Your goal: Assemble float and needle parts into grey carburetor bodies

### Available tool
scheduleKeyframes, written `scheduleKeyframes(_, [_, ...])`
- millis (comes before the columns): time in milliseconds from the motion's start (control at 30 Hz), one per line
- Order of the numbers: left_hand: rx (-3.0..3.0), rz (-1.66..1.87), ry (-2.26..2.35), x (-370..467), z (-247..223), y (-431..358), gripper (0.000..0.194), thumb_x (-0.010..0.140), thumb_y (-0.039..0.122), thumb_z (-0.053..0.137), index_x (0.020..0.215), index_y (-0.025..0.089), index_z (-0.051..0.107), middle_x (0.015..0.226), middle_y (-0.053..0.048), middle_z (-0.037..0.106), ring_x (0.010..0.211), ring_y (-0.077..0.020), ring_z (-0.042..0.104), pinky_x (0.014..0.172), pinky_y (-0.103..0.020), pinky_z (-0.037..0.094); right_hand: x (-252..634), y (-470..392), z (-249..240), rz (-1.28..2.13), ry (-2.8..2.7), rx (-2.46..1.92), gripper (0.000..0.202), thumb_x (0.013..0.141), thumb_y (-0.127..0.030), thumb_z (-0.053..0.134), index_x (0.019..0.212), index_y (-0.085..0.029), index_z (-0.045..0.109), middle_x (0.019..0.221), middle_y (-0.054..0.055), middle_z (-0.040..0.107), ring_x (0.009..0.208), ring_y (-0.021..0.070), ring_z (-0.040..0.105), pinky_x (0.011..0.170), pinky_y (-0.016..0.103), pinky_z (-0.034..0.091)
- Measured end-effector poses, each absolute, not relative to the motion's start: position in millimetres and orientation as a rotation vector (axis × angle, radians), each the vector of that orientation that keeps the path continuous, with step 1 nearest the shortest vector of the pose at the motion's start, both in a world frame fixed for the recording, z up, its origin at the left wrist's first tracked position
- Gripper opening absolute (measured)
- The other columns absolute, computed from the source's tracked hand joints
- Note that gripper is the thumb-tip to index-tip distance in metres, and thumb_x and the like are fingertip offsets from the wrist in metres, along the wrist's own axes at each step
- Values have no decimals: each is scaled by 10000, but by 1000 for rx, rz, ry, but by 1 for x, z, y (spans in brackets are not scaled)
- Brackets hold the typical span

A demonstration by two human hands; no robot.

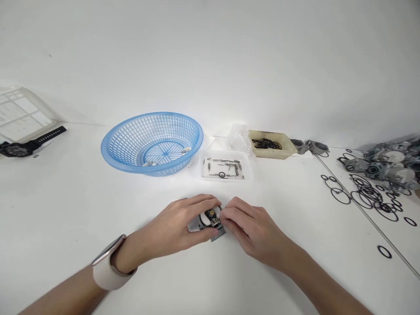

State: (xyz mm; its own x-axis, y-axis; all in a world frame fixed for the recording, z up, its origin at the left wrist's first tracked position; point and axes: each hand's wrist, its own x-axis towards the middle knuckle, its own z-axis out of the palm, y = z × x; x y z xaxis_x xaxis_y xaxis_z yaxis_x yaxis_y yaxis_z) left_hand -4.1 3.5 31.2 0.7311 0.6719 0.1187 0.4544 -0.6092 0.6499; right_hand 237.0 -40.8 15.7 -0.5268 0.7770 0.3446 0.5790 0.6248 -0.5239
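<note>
A round grey metal part (217,232) with a white insert and a small brass piece in its middle lies on the white table, low in the centre of the view. My left hand (183,221) grips it from the left, fingers over its far edge and thumb at its near edge. At its right side, my right hand (251,225) has its fingers pinched together against the part; whatever sits between those fingertips is hidden. A shallow white tray (226,178) with small pins, springs and a black ring lies just beyond my hands.
Beyond my left hand stands a blue basket (152,168) with a few white pieces. A cream bin (275,153) holds dark rings. Black rings (365,192) and grey metal parts (393,168) lie at the right. A black watch (18,149) lies far left.
</note>
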Motion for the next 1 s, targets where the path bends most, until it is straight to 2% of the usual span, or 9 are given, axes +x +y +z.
scheduleKeyframes(167, [2335,492,816,-4,32,4,410,1002,404,672,1387,277,611,1397,-70,670,1196,-277,692,980,-386,597,234,-40,14,366,-2357,-1027,142,1099,-151,404,1047,-213,521,857,-14,533,630,124,430,564,259,351])
scheduleKeyframes(367, [2256,469,799,-3,37,5,340,973,328,708,1303,286,635,1371,-45,674,1198,-259,678,995,-376,573,232,-41,14,267,-2399,-1021,149,1061,-89,417,1072,-203,513,851,-8,540,642,135,463,574,265,343])
scheduleKeyframes(800, [2272,442,826,-5,32,7,379,987,389,690,1342,293,599,1379,-40,654,1203,-260,665,968,-371,559,238,-39,22,608,-2371,-1113,173,1084,-141,339,978,-248,424,874,-31,480,619,126,373,559,263,308])
scheduleKeyframes(1000, [2283,443,865,-4,32,5,377,979,389,688,1332,294,595,1375,-40,642,1148,-250,679,917,-358,566,238,-40,26,827,-2263,-1164,92,1099,-221,433,1063,-250,512,998,-10,544,678,121,453,623,271,374])
